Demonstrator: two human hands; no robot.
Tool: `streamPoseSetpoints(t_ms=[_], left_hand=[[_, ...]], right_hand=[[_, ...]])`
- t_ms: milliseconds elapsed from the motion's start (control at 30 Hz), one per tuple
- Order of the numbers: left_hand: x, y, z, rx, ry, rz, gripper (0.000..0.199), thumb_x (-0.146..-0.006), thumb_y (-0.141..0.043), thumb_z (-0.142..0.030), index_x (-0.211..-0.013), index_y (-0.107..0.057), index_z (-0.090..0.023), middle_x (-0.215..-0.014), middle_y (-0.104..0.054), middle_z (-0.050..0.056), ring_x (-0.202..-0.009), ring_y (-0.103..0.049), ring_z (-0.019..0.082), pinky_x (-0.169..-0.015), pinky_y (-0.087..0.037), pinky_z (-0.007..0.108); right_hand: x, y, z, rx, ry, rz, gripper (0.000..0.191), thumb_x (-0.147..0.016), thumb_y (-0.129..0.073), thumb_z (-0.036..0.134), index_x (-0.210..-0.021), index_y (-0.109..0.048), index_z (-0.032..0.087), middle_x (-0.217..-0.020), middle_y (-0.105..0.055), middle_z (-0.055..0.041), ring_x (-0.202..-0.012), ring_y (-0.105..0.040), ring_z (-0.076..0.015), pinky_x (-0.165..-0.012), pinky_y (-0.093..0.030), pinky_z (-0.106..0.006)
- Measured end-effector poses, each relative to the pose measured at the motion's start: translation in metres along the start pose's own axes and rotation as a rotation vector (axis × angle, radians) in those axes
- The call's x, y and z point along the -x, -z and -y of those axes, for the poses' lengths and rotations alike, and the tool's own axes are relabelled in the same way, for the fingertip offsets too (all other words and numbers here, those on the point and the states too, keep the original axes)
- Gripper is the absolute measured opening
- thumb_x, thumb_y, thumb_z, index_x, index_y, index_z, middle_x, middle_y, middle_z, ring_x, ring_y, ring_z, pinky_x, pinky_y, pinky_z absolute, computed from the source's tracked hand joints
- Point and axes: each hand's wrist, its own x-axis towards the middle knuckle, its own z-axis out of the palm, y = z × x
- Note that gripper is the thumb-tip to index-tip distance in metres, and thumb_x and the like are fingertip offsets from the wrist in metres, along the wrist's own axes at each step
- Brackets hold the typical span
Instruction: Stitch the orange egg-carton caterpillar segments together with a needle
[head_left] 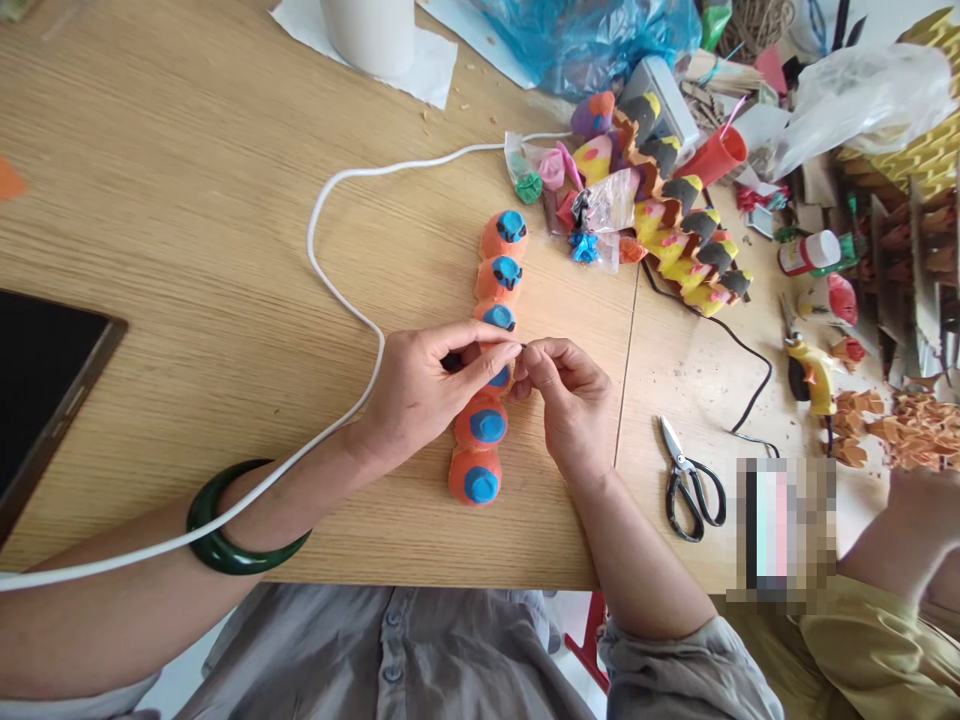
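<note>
An orange strip of egg-carton cups [480, 455] lies lengthwise on the wooden table, with blue clay discs [488, 426] on its cups. Black marks sit on the discs at the far end; the two nearest discs are plain blue. Over the middle cups, my left hand [427, 385] is closed, thumb and forefinger pinched together, and a dark lump [451, 362] shows beneath its fingers. My right hand [566, 395] pinches at the same spot from the right. A tiny bit of black clay [524, 346] shows between the fingertips of both hands.
A white cable [349, 172] loops over the table and across my left forearm. Scissors [686, 480] lie to the right, near a yellow-handled glue gun [810, 375]. Clay packets [592, 215] and painted carton pieces [682, 235] lie farther back. Another person's arm [892, 535] rests at the right.
</note>
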Motion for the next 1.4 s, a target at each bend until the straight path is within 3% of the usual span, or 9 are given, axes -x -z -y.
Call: streamPoseSetpoints(t_ms=[333,567,967,1133,1400], left_hand=[[-0.015,0.009,0.002,-0.047,0.064,-0.058,0.020,-0.091,-0.072,-0.039,-0.086,-0.082,-0.022,-0.079,-0.079,0.001,-0.067,-0.063,0.015,-0.064,-0.050,0.025],[-0.024,0.021,0.009,-0.122,0.065,0.074,0.021,-0.091,-0.072,-0.040,-0.089,-0.083,-0.023,-0.077,-0.076,0.000,-0.065,-0.060,0.014,-0.060,-0.045,0.026],[-0.022,0.021,0.012,-0.233,0.035,0.087,0.023,-0.094,-0.068,-0.042,-0.090,-0.079,-0.023,-0.072,-0.071,-0.001,-0.062,-0.057,0.013,-0.059,-0.043,0.026],[-0.017,0.018,0.006,-0.196,0.013,0.058,0.022,-0.093,-0.070,-0.042,-0.089,-0.080,-0.023,-0.070,-0.071,-0.002,-0.062,-0.057,0.013,-0.058,-0.043,0.025],[-0.007,0.012,0.004,-0.192,-0.016,0.096,0.023,-0.095,-0.068,-0.043,-0.089,-0.080,-0.024,-0.074,-0.073,-0.001,-0.065,-0.061,0.013,-0.060,-0.047,0.023]], right_hand=[[-0.004,0.001,-0.005,0.108,0.051,-0.083,0.033,-0.091,-0.074,0.055,-0.086,-0.073,0.023,-0.074,-0.067,0.0028,-0.057,-0.060,-0.0087,-0.058,-0.055,-0.025],[-0.016,0.009,-0.021,0.058,0.076,-0.090,0.034,-0.090,-0.076,0.056,-0.084,-0.073,0.022,-0.069,-0.064,0.0038,-0.053,-0.057,-0.0072,-0.052,-0.050,-0.023],[-0.016,0.009,-0.022,0.074,0.087,-0.070,0.037,-0.090,-0.075,0.058,-0.086,-0.071,0.022,-0.067,-0.062,0.0043,-0.053,-0.054,-0.0077,-0.050,-0.046,-0.024],[-0.012,0.005,-0.017,0.080,0.122,-0.092,0.031,-0.088,-0.078,0.054,-0.090,-0.072,0.023,-0.076,-0.069,0.0022,-0.062,-0.059,-0.0096,-0.059,-0.053,-0.026],[-0.004,-0.001,-0.012,0.100,0.153,-0.022,0.020,-0.089,-0.078,0.044,-0.091,-0.074,0.024,-0.087,-0.077,0.0000,-0.073,-0.069,-0.0127,-0.066,-0.060,-0.028]])
